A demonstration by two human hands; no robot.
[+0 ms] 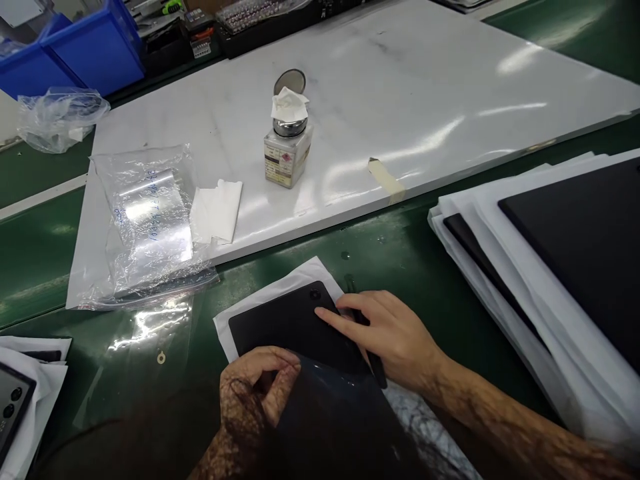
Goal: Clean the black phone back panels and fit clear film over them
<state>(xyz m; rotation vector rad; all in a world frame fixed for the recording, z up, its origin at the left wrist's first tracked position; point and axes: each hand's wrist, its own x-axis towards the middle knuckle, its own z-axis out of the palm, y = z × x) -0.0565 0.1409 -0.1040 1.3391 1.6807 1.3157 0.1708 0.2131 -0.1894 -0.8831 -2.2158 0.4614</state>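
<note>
A black tablet back panel [280,313] with a round camera hole near its top corner lies on white wrapping paper [226,331]. My left hand [260,383] pinches the edge of a glossy see-through film [340,413], which lies partly over the panel's near side and looks lifted there. Against the panel's right side rests my right hand [387,333], its index fingertip on the panel just below the camera hole. A slim dark strip-like piece [376,370] shows under that hand, seemingly held by thumb and fingers; its kind is unclear.
Wrapped black panels [585,233] are stacked at right; another wrapped panel [17,407] lies at lower left. On the grey board [400,87] stand a labelled bottle [287,157] with tissue on top, a folded white cloth [217,210] and a zip bag [150,220]. Blue bins [95,50] stand behind.
</note>
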